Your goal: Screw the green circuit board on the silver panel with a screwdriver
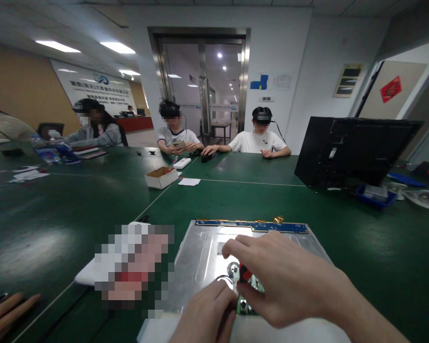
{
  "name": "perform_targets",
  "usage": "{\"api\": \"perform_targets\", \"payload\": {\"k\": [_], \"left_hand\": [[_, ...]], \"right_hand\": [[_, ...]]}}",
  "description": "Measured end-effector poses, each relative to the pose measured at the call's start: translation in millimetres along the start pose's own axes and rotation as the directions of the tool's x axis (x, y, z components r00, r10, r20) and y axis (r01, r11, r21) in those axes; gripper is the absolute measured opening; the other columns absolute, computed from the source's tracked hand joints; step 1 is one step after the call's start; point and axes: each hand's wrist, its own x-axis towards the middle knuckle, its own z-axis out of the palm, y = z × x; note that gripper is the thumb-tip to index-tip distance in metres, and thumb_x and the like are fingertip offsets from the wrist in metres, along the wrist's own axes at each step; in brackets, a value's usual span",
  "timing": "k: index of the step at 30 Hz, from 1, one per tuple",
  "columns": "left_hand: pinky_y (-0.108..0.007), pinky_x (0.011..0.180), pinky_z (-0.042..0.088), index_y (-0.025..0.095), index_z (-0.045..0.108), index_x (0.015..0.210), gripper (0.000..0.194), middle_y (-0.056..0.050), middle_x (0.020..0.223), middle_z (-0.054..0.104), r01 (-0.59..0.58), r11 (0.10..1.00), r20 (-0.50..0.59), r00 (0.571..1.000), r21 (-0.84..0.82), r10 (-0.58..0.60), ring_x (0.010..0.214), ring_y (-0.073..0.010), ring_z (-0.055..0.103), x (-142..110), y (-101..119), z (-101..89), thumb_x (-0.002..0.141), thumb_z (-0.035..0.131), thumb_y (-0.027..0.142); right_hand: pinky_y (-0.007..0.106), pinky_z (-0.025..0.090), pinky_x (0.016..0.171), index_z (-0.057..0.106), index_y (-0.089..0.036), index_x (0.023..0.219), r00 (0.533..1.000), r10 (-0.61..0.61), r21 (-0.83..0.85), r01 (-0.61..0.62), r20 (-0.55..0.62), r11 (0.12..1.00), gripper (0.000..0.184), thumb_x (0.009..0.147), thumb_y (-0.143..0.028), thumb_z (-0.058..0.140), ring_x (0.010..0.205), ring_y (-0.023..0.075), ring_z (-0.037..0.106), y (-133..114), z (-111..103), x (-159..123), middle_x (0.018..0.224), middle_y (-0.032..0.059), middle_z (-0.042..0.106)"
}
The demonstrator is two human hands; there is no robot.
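A silver metal panel (pixel 203 252) with a blue circuit strip (pixel 252 226) along its far edge lies on the green table (pixel 57 214) in front of me. My right hand (pixel 286 281) is over the panel's near middle, its fingers pinched on a small red and black part (pixel 244 273). My left hand (pixel 205 317) is closed just below it, touching a small green board (pixel 243 305) and a thin silver piece (pixel 234 278). The two hands meet at that spot.
A blurred white object (pixel 132 267) lies left of the panel. A small open cardboard box (pixel 160 177) and a paper slip (pixel 189 181) sit farther out. A black monitor (pixel 350 150) stands at the right. Three people sit along the far side. Another person's fingers (pixel 7 309) show at lower left.
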Motion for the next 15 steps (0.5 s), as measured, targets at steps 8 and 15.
{"api": "perform_targets", "payload": {"k": [8,15], "left_hand": [[-0.027,0.075,0.053,0.022,0.063,0.098,0.028,-0.006,0.095,0.066,-0.004,1.0,-0.001,1.0,0.008,0.004,0.085,-0.0198,0.064,0.4,0.1,-0.9,0.082,0.047,0.005],[-0.027,0.071,0.053,0.022,0.063,0.097,0.023,-0.007,0.092,0.066,-0.006,1.0,-0.033,0.999,0.017,0.006,0.083,-0.0209,0.064,-0.2,-0.6,2.2,0.084,0.048,0.009]], "right_hand": [[0.029,0.024,0.051,0.056,-0.022,0.106,0.999,0.036,-0.061,-0.036,-0.005,0.997,0.02,0.088,-0.029,0.062,0.068,0.018,0.063,-1.2,3.7,5.6,0.087,0.0021,0.072],[0.029,0.025,0.051,0.056,-0.021,0.1,1.0,-0.016,-0.023,0.017,0.013,1.0,0.02,0.084,-0.031,0.062,0.068,0.0172,0.059,-4.7,-1.4,1.6,0.087,0.0023,0.068]]}}
